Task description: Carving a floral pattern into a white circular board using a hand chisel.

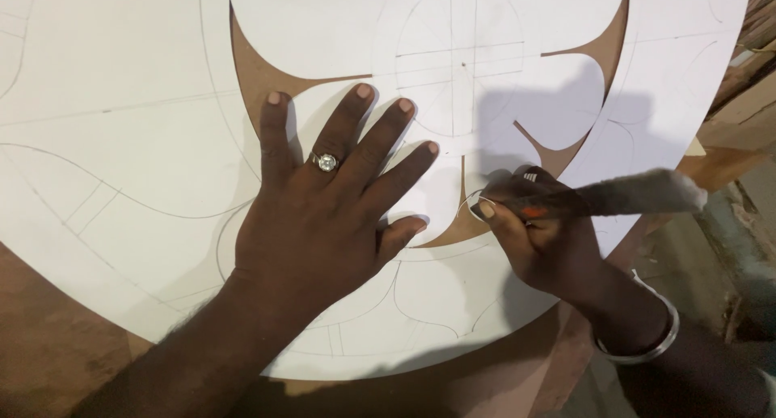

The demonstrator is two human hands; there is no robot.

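Left hand (pixel 323 216) splayed flat on white board (pixel 121 143)

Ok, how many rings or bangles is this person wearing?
2. A ring with a round stone sits on a finger of the left hand, pressed flat on the white sheet. A metal bangle circles the right wrist. The right hand's curled fingers may hide more.

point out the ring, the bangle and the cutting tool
ring (pixel 326 162), head view, on its round top, on a finger of the left hand
bangle (pixel 659 337), head view, on the band at the right wrist
cutting tool (pixel 638 196), head view, on its grey shaft
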